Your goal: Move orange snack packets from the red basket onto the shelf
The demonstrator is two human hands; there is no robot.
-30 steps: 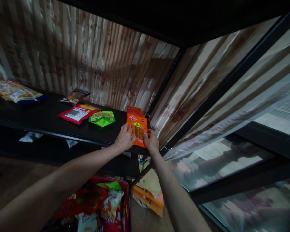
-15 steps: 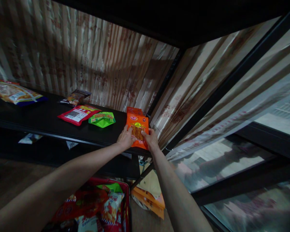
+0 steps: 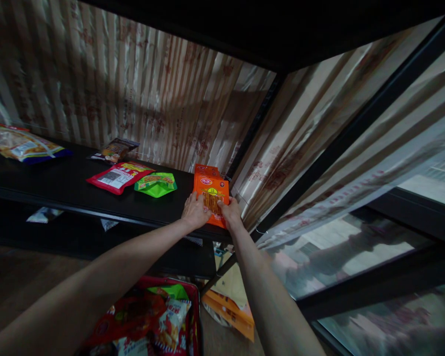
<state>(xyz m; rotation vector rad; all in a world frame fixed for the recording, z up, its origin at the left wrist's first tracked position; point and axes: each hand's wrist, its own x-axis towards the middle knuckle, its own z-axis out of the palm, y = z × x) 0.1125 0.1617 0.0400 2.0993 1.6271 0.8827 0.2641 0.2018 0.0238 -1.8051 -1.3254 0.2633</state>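
An orange snack packet (image 3: pixel 212 192) with a clear window lies at the right end of the black shelf (image 3: pixel 163 210), in front of another orange packet (image 3: pixel 206 170) that it partly covers. My left hand (image 3: pixel 196 211) grips its left edge, thumb across the front. On the right edge, my right hand (image 3: pixel 230 212) has its thumb over the window and its fingers out of sight behind. A green packet (image 3: pixel 156 185) and a red packet (image 3: pixel 120 177) with a white label lie left of my hands.
A dark snack packet (image 3: pixel 114 150) and a large snack bag (image 3: pixel 25 143) lie farther left. Below stands a red basket (image 3: pixel 197 316) filled with snack packets. A black post (image 3: pixel 304 183) rises on the right, and glass panes (image 3: pixel 341 247) stand beyond it.
Both hands keep hold of the orange packet, which has hardly moved. The view has shifted very slightly.
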